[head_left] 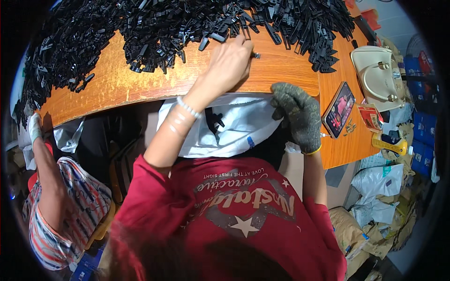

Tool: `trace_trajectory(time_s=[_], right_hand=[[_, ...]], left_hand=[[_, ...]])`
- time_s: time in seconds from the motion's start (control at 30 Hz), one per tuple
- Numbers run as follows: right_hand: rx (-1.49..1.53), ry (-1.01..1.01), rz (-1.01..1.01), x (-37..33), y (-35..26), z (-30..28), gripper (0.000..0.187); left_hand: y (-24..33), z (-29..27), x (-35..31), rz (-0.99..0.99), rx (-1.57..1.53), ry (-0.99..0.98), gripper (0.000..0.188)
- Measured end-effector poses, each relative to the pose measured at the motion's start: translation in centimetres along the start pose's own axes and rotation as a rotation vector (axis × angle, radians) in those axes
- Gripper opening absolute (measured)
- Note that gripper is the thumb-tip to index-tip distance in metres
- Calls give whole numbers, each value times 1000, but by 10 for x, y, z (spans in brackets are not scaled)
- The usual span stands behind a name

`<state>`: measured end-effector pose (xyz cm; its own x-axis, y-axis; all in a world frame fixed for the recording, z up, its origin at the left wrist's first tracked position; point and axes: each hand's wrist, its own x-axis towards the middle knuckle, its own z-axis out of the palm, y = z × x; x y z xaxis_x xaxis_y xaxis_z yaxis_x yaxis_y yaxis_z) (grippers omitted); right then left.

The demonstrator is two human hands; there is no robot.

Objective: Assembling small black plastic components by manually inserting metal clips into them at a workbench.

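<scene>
My bare left hand, a pale beaded bracelet on its wrist, is closed over the wooden table at the near edge of a big heap of black plastic clips. A small dark clip end sticks out beside its curled fingers, which hide the rest. My right hand, in a dark grey knit glove, is bent at the table's front edge and closed on the side of a white bag. The bag lies open across my lap below the edge, with a few black clips inside it.
On the right stand a phone, a cream handbag, a red packet and a yellow bottle. Plastic bags lie on the floor there. At the left a co-worker's gloved hand touches the clip heap.
</scene>
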<state>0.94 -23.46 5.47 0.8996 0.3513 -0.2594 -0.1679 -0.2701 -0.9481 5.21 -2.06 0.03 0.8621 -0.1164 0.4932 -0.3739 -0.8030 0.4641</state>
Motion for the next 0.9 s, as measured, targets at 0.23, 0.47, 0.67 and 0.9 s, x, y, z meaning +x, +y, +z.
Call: trace_trajectory(time_s=[0.23, 0.47, 0.67, 0.9], right_hand=[[-492, 30, -570, 48, 32, 1, 26], [-216, 5, -285, 42, 16, 10, 26], [75, 36, -219, 46, 12, 12, 32], [19, -28, -221, 57, -4, 11, 47]], left_hand=[[-2, -30, 12, -107, -12, -56, 26], [-42, -6, 60, 254, 339, -103, 16], [-24, -8, 44, -132, -388, 247, 13], [26, -32, -20, -647, -1186, -127, 17]])
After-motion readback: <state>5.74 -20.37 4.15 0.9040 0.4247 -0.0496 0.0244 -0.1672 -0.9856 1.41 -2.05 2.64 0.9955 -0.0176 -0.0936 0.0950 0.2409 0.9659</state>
